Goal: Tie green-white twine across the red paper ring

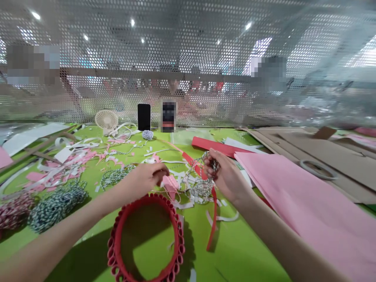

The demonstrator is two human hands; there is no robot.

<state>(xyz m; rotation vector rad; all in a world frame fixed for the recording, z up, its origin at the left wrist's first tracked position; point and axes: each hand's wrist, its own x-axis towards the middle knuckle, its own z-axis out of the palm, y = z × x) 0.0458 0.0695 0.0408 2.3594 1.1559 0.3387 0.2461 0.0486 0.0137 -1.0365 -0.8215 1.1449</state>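
My right hand [225, 172] is closed around part of a tangle of green-and-white twine [201, 190], with loose loops hanging from the fingers down to the table. To its left, my left hand [154, 175] has its fingers curled together; whatever may be between them is hidden. Just below the left hand stands a red ring [118, 235] edged with small rolled loops. A pink paper scrap [170, 186] lies between the hands, among white paper strips. Near my right hand, a narrow red strip [212, 231] runs toward me over the green table [243, 250].
Twine bundles, one green-and-white [57, 205] and one red-and-white [16, 211], lie at left. Pink paper [305, 188] and brown cardboard [331, 156] cover the right. A fan [106, 119], a black phone [143, 116] and a twine ball [147, 135] stand before a perforated screen [199, 47].
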